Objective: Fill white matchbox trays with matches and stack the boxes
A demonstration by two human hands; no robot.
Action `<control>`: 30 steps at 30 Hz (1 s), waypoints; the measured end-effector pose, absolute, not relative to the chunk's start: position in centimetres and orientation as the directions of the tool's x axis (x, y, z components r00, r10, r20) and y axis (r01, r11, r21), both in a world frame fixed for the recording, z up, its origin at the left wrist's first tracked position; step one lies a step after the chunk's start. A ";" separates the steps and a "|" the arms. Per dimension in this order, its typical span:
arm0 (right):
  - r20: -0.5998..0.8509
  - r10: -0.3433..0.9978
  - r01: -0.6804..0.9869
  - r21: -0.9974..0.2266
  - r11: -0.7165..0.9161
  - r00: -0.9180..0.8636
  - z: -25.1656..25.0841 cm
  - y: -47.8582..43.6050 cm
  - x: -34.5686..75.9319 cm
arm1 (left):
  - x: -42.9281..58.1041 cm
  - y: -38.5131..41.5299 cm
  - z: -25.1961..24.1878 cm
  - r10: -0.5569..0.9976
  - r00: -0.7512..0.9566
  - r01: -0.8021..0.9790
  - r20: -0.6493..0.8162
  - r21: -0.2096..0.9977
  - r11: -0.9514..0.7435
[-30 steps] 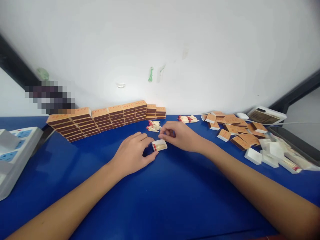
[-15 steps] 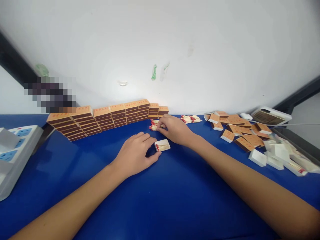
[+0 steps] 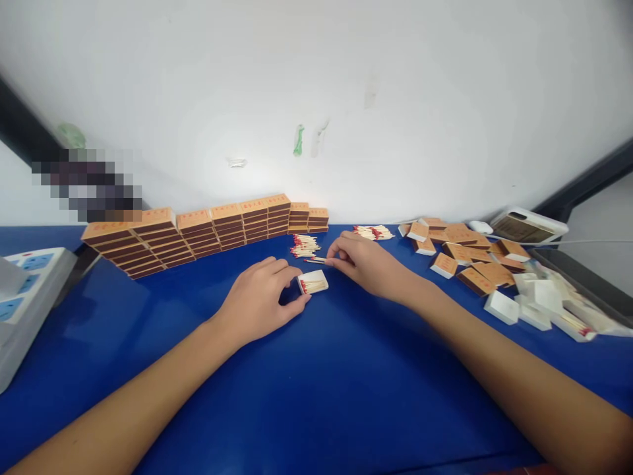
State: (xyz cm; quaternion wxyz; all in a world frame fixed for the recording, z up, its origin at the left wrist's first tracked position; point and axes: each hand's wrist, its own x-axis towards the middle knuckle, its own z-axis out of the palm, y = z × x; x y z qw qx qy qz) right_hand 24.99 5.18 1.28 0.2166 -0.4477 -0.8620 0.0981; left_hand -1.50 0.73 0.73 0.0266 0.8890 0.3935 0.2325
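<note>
Right hand (image 3: 363, 264) drew back pinching thin wooden matches (image 3: 316, 260); left hand (image 3: 260, 300) grips white card tray (image 3: 312, 283).

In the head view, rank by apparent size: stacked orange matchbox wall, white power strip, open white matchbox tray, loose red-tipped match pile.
1. Stacked orange matchbox wall.
2. White power strip, cropped, nearer camera: unsure.
3. Loose red-tipped match pile and open white matchbox tray look alike.

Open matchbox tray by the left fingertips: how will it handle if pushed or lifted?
Probably very light: the matchbox tray is small, thin white card, steadied only by fingertips of the left hand. It likely slides easily on the smooth blue table. It is open-topped with matches inside, so tilting may spill them.
</note>
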 end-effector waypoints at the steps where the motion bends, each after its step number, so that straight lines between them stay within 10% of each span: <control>1: 0.286 0.812 0.721 -0.373 0.583 -0.508 1.5 4.9 25.1 | -1.5 0.8 0.7 0.714 0.581 0.687 0.392 0.234 -0.688; 14: 0.168 0.762 0.709 -0.285 0.645 -0.626 3.1 1.5 22.8 | -1.4 0.8 0.8 0.711 0.584 0.680 0.391 0.243 -0.692; 30: 0.270 0.813 0.673 -0.459 0.580 -0.516 0.0 6.6 22.8 | -1.1 0.4 0.9 0.697 0.615 0.658 0.368 0.246 -0.711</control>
